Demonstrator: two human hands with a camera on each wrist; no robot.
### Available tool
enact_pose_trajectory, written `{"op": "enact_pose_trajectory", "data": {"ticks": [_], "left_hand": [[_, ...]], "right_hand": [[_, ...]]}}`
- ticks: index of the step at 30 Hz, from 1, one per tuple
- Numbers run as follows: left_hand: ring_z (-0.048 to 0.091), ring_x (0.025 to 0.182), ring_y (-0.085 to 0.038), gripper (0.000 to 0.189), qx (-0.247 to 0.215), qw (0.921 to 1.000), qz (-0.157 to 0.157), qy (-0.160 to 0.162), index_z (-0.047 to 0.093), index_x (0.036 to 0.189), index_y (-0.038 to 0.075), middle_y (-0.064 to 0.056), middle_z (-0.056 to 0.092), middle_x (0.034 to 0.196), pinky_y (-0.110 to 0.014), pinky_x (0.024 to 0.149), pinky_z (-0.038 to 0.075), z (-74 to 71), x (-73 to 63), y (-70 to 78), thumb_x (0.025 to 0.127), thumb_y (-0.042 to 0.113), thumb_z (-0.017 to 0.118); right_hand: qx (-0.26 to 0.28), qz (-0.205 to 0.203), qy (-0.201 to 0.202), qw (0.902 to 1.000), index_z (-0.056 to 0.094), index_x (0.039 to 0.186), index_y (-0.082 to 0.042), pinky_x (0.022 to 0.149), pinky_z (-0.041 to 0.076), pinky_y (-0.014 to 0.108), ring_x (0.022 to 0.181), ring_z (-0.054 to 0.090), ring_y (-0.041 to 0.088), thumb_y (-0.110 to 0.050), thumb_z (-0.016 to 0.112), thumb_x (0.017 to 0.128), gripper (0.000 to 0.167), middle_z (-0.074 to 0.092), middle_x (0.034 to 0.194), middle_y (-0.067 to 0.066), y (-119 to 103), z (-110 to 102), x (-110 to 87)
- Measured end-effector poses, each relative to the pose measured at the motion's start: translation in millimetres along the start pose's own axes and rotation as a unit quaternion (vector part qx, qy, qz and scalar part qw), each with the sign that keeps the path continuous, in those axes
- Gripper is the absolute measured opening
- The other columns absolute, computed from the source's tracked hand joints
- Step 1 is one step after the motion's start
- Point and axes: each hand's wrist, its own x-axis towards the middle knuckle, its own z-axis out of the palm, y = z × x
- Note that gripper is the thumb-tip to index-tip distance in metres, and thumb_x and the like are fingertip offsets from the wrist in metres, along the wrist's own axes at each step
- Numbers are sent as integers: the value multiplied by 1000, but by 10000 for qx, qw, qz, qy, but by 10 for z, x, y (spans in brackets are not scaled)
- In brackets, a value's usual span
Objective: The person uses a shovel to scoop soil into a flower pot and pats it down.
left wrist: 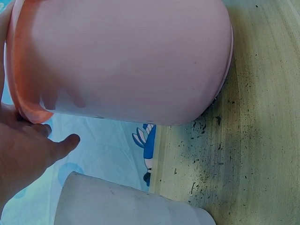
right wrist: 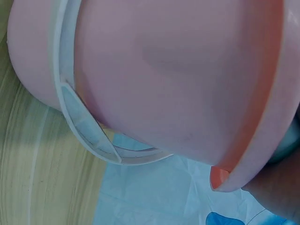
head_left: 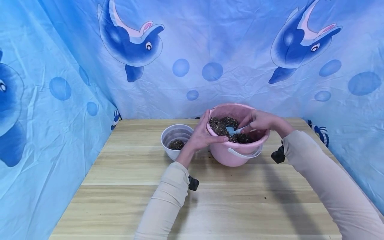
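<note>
A pink bucket (head_left: 232,155) of dark soil (head_left: 219,126) stands near the back of the table, slightly right of centre. At its left rim my left hand (head_left: 202,135) grips the edge, the thumb lying along the front; the left wrist view also shows this hand (left wrist: 26,150) at the rim. Inside the bucket my right hand (head_left: 259,120) holds a small light-blue trowel (head_left: 231,130) by its handle, the blade against the soil. Only part of the right hand (right wrist: 276,187) shows beyond the rim in the right wrist view. Left of the bucket sits a white pot (head_left: 171,153) with some soil inside.
The bucket's white handle (head_left: 246,155) hangs down in front. Soil crumbs (left wrist: 201,164) are scattered on the wooden table (head_left: 120,200) between bucket and pot. A blue cloth (head_left: 192,43) with dolphin prints rises behind and at both sides.
</note>
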Motion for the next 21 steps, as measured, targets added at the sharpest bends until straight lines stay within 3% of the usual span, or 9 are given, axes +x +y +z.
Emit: {"op": "enact_pose_trajectory", "data": {"ticks": [3, 9, 13, 21], "left_hand": [[8, 147, -19, 133, -37, 10000, -22, -1, 3, 156, 27, 4, 6, 161, -41, 118, 14, 2, 1, -2, 59, 37, 93], [9, 147, -20, 132, 21, 10000, 73, -7, 3, 156, 24, 2, 7, 161, -42, 118, 14, 2, -1, -10, 60, 36, 93], [8, 147, -21, 132, 17, 10000, 63, -17, 3, 156, 24, 0, 6, 162, -44, 118, 13, -2, -1, -12, 59, 36, 93], [7, 147, -22, 134, -23, 10000, -4, -45, 2, 156, 26, 0, 4, 162, -45, 118, 13, -3, 6, -5, 58, 38, 93]], "right_hand": [[55, 66, -71, 9999, 68, 115, 4, 41, 38, 21, 42, 41, 6, -13, 71, 85, 34, 72, 84, 11, -5, -3, 3], [-66, 116, -129, 9998, 67, 115, 4, 49, 42, 22, 61, 55, 10, -13, 70, 86, 34, 72, 103, 15, -31, -18, 15], [41, 288, -19, 9996, 66, 116, 5, 53, 43, 23, 71, 59, 10, -14, 69, 86, 36, 72, 99, 15, -55, -18, 27], [331, 521, 140, 9980, 63, 120, 8, 47, 40, 22, 54, 48, 6, -14, 70, 86, 41, 73, 86, 9, -81, -9, 30]]}}
